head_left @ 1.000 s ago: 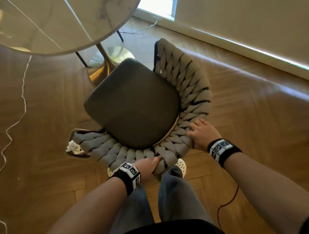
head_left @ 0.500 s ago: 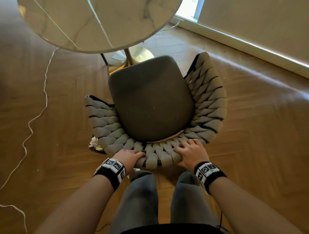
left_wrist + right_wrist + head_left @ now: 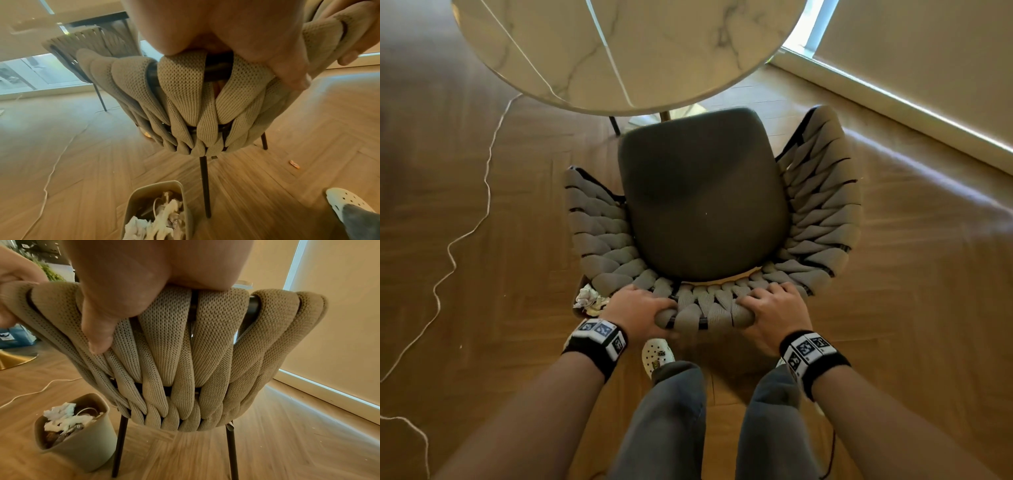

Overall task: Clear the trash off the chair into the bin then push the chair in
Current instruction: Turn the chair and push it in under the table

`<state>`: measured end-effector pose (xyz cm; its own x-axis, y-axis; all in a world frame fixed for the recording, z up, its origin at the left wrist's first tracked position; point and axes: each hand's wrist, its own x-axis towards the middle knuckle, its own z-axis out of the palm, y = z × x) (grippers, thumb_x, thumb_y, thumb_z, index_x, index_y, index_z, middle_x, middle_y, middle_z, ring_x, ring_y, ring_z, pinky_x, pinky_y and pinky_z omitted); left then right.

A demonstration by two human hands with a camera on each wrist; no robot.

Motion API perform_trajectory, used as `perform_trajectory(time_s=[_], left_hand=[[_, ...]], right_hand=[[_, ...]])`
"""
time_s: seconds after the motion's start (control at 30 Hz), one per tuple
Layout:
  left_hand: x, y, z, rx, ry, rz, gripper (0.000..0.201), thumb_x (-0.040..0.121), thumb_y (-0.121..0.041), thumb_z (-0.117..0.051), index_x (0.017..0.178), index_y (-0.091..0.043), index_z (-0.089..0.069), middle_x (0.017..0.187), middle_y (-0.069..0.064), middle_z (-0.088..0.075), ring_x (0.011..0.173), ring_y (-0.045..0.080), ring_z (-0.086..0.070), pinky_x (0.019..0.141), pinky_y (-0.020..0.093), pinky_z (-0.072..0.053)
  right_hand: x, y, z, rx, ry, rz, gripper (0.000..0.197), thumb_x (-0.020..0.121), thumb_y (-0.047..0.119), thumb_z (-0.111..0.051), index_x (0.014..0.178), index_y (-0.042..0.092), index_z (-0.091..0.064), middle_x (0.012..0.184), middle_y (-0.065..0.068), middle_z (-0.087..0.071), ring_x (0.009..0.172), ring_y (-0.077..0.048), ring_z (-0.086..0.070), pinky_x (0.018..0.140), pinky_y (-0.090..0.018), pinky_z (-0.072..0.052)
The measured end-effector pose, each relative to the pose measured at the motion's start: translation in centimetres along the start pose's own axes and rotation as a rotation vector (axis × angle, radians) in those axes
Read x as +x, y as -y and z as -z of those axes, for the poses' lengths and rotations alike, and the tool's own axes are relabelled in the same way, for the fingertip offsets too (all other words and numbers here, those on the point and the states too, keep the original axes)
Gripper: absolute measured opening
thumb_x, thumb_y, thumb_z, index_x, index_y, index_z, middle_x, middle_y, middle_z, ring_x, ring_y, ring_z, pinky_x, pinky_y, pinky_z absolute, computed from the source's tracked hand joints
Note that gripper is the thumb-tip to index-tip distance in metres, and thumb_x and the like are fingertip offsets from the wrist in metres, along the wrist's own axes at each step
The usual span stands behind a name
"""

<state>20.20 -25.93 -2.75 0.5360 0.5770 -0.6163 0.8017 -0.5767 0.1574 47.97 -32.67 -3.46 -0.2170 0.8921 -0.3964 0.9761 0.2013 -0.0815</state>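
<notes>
A chair (image 3: pixel 705 205) with a dark bare seat and a woven grey-beige backrest (image 3: pixel 185 97) (image 3: pixel 195 345) faces the round marble table (image 3: pixel 626 51); the seat's front edge lies just under the tabletop rim. My left hand (image 3: pixel 640 311) grips the top rail of the backrest at its left, thumb behind. My right hand (image 3: pixel 774 311) grips the same rail further right. A beige bin (image 3: pixel 82 447) (image 3: pixel 144 194) holding crumpled white paper (image 3: pixel 589 298) stands on the floor behind the chair's left rear leg.
A white cable (image 3: pixel 465 233) snakes over the wooden floor at the left. A wall with a bright gap under a blind (image 3: pixel 928 113) runs at the right. My feet in white clogs (image 3: pixel 657 354) stand right behind the chair. A small scrap (image 3: pixel 294 164) lies on the floor.
The chair has swung round to face the table and moved toward it. Both hands shifted along the backrest to its top middle; the right hand came from the right side.
</notes>
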Motion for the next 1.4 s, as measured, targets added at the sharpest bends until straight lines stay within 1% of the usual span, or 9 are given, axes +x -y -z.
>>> perform_trajectory(time_s=[0.13,0.27,0.4,0.8,0.97,1.1,1.23,1.3,1.4], left_hand=[[0.8,2.4,1.1,0.002,0.000,0.023,0.062,0.078,-0.081,-0.041,0.128,-0.048,-0.054,0.108,-0.018,-0.069,0.100,0.007,-0.062,0.095,0.032,-0.041],[1.4,3.9,1.5,0.023,-0.017,0.050,0.076,0.071,-0.083,-0.022,0.132,-0.049,-0.051,0.110,-0.017,-0.069,0.102,0.007,-0.062,0.095,0.031,-0.039],[2.0,5.4,2.5,0.022,-0.028,0.055,0.055,0.083,-0.074,-0.045,0.133,-0.049,-0.050,0.109,-0.017,-0.068,0.100,0.007,-0.061,0.093,0.029,-0.038],[2.4,6.8,3.3,-0.015,-0.029,0.018,0.056,0.082,-0.075,-0.051,0.130,-0.048,-0.053,0.112,-0.018,-0.068,0.101,0.006,-0.061,0.095,0.032,-0.039],[1.9,6.6,3.5,-0.083,-0.008,0.005,0.056,0.083,-0.073,-0.053,0.131,-0.046,-0.052,0.111,-0.016,-0.067,0.102,0.009,-0.060,0.098,0.033,-0.038],[-0.2,7.3,4.1,-0.243,-0.019,0.005,0.053,0.088,-0.061,-0.058,0.136,-0.039,-0.051,0.123,-0.012,-0.062,0.114,0.011,-0.055,0.107,0.036,-0.039],[-3.1,8.8,4.6,-0.419,-0.125,0.054,0.042,0.091,-0.054,-0.059,0.128,-0.035,-0.058,0.119,-0.013,-0.061,0.108,0.005,-0.055,0.098,0.029,-0.047],[-4.3,10.0,4.6,-0.487,-0.205,0.084,0.034,0.093,-0.052,-0.056,0.122,-0.036,-0.062,0.115,-0.017,-0.062,0.105,0.001,-0.055,0.095,0.027,-0.049],[-6.6,11.0,3.7,-0.583,-0.239,0.166,0.022,0.097,-0.044,-0.055,0.116,-0.037,-0.064,0.112,-0.021,-0.060,0.102,-0.003,-0.056,0.089,0.020,-0.049]], right_hand=[[2.6,0.5,0.6,-0.010,-0.012,0.002,0.041,0.076,0.064,-0.061,0.106,0.037,-0.072,0.097,0.005,-0.074,0.089,-0.027,-0.066,0.089,-0.044,-0.044],[4.6,0.7,1.0,-0.024,-0.016,0.016,0.036,0.076,0.061,-0.069,0.103,0.037,-0.073,0.094,0.006,-0.075,0.086,-0.025,-0.067,0.086,-0.043,-0.045],[6.6,0.9,2.1,-0.022,-0.044,0.028,0.040,0.073,0.064,-0.069,0.101,0.035,-0.074,0.094,0.004,-0.075,0.085,-0.026,-0.068,0.085,-0.043,-0.046],[7.7,1.2,3.1,-0.009,-0.006,0.023,0.052,0.075,0.071,-0.058,0.112,0.038,-0.069,0.110,0.005,-0.072,0.098,-0.025,-0.065,0.094,-0.044,-0.042],[7.3,1.6,3.8,0.017,0.075,0.005,0.058,0.078,0.072,-0.055,0.126,0.040,-0.059,0.126,0.006,-0.064,0.116,-0.023,-0.057,0.105,-0.045,-0.035],[5.9,2.3,4.9,0.150,0.120,-0.047,0.064,0.078,0.072,-0.054,0.131,0.036,-0.055,0.131,0.005,-0.059,0.123,-0.023,-0.052,0.112,-0.043,-0.031],[2.6,2.9,6.0,0.280,-0.027,-0.137,0.054,0.080,0.057,-0.068,0.126,0.029,-0.061,0.128,0.005,-0.061,0.122,-0.018,-0.055,0.105,-0.038,-0.045],[0.9,2.7,5.9,0.289,-0.101,-0.154,0.045,0.084,0.051,-0.066,0.123,0.028,-0.064,0.123,0.005,-0.063,0.115,-0.015,-0.058,0.098,-0.032,-0.050],[-2.7,2.2,5.3,0.386,0.014,-0.236,0.040,0.094,0.053,-0.050,0.124,0.031,-0.063,0.118,0.009,-0.063,0.105,-0.005,-0.058,0.091,-0.020,-0.048]])
